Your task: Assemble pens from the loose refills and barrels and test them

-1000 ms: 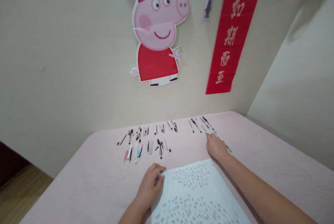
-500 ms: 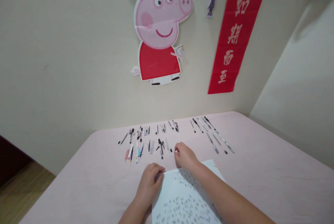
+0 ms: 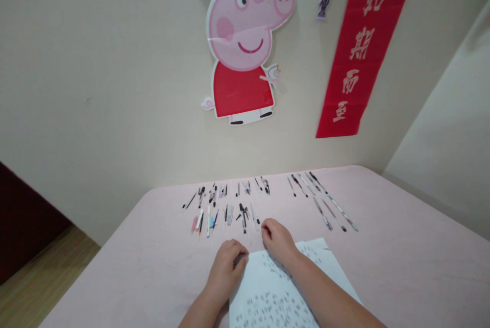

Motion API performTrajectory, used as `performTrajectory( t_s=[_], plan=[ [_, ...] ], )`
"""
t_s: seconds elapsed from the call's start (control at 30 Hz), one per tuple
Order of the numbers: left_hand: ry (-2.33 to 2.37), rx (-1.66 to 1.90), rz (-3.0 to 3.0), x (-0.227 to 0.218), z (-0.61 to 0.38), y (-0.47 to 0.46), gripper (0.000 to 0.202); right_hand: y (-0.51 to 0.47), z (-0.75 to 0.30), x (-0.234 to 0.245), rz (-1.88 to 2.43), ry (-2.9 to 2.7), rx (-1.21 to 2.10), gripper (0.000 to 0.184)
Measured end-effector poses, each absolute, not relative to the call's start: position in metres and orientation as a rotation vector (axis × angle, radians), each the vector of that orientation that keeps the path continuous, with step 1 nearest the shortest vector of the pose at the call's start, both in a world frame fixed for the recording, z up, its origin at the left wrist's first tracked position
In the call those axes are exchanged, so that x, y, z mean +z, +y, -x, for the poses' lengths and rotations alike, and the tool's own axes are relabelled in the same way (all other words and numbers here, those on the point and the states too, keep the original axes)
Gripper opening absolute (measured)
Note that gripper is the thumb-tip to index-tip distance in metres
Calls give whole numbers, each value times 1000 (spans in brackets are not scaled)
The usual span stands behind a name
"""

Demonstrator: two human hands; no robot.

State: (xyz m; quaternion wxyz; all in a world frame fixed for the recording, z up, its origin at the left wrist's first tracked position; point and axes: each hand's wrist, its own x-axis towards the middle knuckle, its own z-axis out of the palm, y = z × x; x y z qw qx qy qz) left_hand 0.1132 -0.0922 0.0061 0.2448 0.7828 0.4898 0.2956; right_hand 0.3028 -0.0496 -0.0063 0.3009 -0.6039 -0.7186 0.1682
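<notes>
My left hand (image 3: pixel 227 269) rests on the pink tabletop at the upper left corner of a handwritten paper sheet (image 3: pixel 268 305). Its fingers are curled, with thumb and forefinger close together; whatever they may hold is hidden. My right hand (image 3: pixel 278 240) lies just beyond the sheet's top edge, its forearm crossing over the writing. The fingers are closed, and I cannot make out anything in them. Nearest to it is a clear pen barrel with a dark end (image 3: pixel 255 217). To the left of that lies a cluster of black pen parts (image 3: pixel 243 217).
Taken-apart pens (image 3: pixel 212 195) lie in two rows on the pink table (image 3: pixel 390 256). Pink, white and blue pen parts (image 3: pixel 201 223) sit at the left front. Several whole pens (image 3: pixel 323 213) are at the right. A wall (image 3: pixel 164 129) with a pig cutout (image 3: pixel 245 88) stands behind.
The view has turned slightly left, so everything sits further right. A small white bit at my right fingertips no longer shows. Both hands keep about the same place by the sheet.
</notes>
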Motion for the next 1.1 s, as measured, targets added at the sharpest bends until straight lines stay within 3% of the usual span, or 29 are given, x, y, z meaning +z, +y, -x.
performTrajectory(
  t_s=[0.3, 0.63, 0.9, 1.1],
  plan=[
    [1411, 790, -2278, 27, -119, -104, 14, -47, -302, -9, 1607, -1877, 459, 15],
    [1587, 334, -2273, 44, -151, -100, 16, -46, -298, -10, 1700, -1830, 439, 10],
    [1581, 594, -2080, 13, -160, -90, 13, -50, -295, -2, 1770, -1848, 431, 8],
    [1509, 789, -1975, 0, -156, -88, 12, -44, -287, 7, 1931, -1899, 399, 21]
  ],
)
